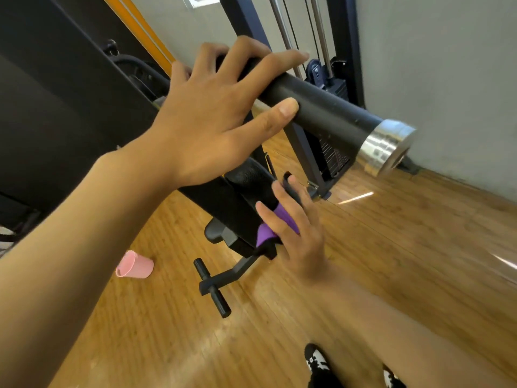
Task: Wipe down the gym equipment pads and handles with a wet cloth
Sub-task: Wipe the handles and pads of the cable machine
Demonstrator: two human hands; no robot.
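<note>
A person steadies a thick black foam-sleeved bar with a chrome end cap [321, 107] while wiping the black textured seat pad [240, 203] below it. The left hand [221, 116] grips the bar, fingers draped over the top and thumb along the near side. Lower and to the right, the right hand [296, 233] presses a purple cloth with a dark edge [267, 229] against the pad's right edge; the cloth is caught between nearly straight fingers. The pad appears to be the surface in hand, with the bar's sleeve likely still to come. The next move calls for drawing the cloth along the pad with even pressure, then lifting it to the bar while the left hand makes room. A glossy wooden plank floor [391, 247] runs to a grey wall [447, 79] at far right, where a dark-framed cable weight stack [344, 37] stands. A pink plastic cup [135, 266] lies tipped on the floor at near left, beside the bench's black T-shaped foot bar [212, 287].
</note>
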